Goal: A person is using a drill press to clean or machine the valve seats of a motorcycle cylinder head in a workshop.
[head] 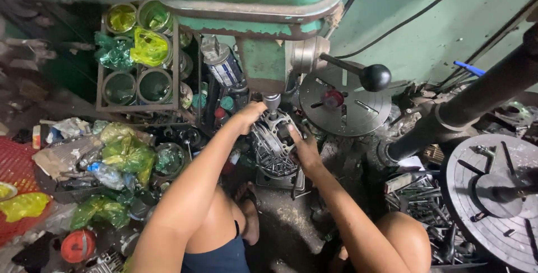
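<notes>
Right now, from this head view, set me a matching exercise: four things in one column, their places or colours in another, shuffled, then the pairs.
Things:
1. lever knob
2. metal casting
3. red basket
4. round slotted table

Descriptions:
A. far left edge
B. black ball, right of the green machine column
C. lower right corner
D. gripped between left hand and right hand

Pairs: 1-B, 2-D, 3-A, 4-C

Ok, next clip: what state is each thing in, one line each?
Finned metal casting: on the drill table under the spindle, held from both sides.
Left hand: gripping the casting's upper left edge.
Right hand: pressed on its right side.
Drill spindle: just above the casting; contact unclear.
Feed lever: untouched.
</notes>
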